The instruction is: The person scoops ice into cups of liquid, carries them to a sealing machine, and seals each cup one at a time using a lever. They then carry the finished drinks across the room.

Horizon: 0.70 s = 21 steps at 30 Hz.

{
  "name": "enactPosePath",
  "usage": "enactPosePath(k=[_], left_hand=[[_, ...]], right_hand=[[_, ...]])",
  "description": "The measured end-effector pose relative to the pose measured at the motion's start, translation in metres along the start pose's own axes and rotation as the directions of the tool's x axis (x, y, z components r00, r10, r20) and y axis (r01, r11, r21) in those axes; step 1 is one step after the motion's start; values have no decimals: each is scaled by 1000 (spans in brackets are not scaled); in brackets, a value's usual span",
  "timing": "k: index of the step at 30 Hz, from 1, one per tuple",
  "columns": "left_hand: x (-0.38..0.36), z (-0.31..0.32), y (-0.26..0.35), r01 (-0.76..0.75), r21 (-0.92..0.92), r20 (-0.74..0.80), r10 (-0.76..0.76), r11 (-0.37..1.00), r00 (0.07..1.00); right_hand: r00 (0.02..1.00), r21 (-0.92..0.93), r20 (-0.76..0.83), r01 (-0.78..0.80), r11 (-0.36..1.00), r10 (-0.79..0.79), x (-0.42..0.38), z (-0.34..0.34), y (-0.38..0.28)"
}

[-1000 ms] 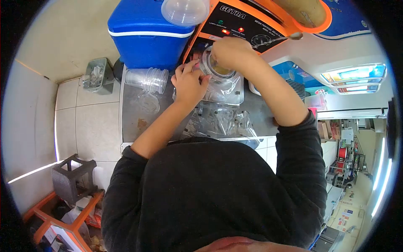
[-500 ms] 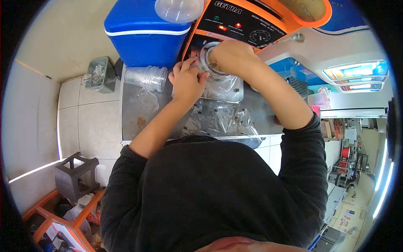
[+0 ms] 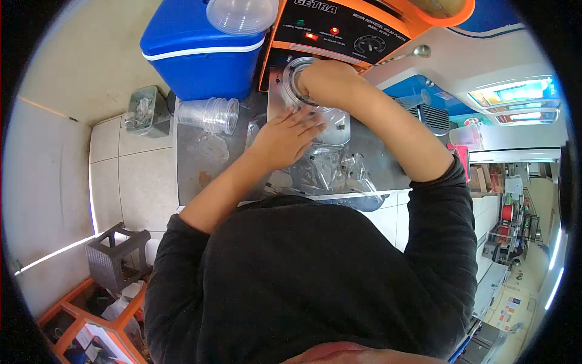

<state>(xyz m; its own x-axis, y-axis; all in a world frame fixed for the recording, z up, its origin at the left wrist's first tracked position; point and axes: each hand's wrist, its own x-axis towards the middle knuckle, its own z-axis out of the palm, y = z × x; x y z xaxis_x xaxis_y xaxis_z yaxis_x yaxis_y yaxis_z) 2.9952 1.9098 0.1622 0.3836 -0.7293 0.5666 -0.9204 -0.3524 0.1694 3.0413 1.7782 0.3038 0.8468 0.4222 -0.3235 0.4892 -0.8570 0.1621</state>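
My right hand (image 3: pixel 330 84) reaches into a round, shiny ring-shaped rim (image 3: pixel 289 91) at the front of the orange and black cup sealing machine (image 3: pixel 339 36). Its fingers are hidden inside the rim, so whether they hold anything does not show. Just below, my left hand (image 3: pixel 288 136) is spread with fingers stretched out over the machine's metal base (image 3: pixel 335 134), fingertips close to the rim. Transparent plastic film (image 3: pixel 327 170) lies crumpled on the dark table beside the left hand.
Stacked transparent plastic cups (image 3: pixel 209 115) lie sideways on the table (image 3: pixel 233 167), left of my hands. Behind them stands a blue cooler box (image 3: pixel 203 67) with a plastic bowl-shaped container (image 3: pixel 242 15) on top. A bin (image 3: pixel 147 112) and a stool (image 3: pixel 118 258) are on the floor.
My left hand has moved from the rim's left side down and to the right, its fingers now stretched out. The right hand stays at the rim. The view has shifted slightly.
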Motion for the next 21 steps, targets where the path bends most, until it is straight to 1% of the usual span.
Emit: enactPosePath(k=[2,5,7,10,13,17,19,21], left_hand=[[-4,1,0,23,-25,76,-21,999,997],[-5,-1,2,51,-37,122,-46,998,991],[-5,-2,5,69,-24,122,-66,997,990],[-5,-3,7,98,-33,125,-93,995,988],[-5,-3,9,110,-42,120,-104,993,987],[-6,1,9,128,-47,92,-124,991,988],[-6,1,9,138,-52,121,-131,989,984],[-5,0,8,139,-52,136,-131,989,982]], right_hand=[[1000,10,-9,-9,1000,9,-2,1,0],[999,-7,-37,-4,1000,4,-4,0,0],[997,-28,-82,1,1000,-3,-10,-4,-4],[983,-31,-184,23,999,-28,-13,19,-7],[999,-52,-16,50,997,-50,-30,18,6],[997,-9,-2,-77,997,77,-38,36,28],[987,38,10,-161,986,161,-41,25,21],[980,3,80,-184,983,184,-38,21,17]])
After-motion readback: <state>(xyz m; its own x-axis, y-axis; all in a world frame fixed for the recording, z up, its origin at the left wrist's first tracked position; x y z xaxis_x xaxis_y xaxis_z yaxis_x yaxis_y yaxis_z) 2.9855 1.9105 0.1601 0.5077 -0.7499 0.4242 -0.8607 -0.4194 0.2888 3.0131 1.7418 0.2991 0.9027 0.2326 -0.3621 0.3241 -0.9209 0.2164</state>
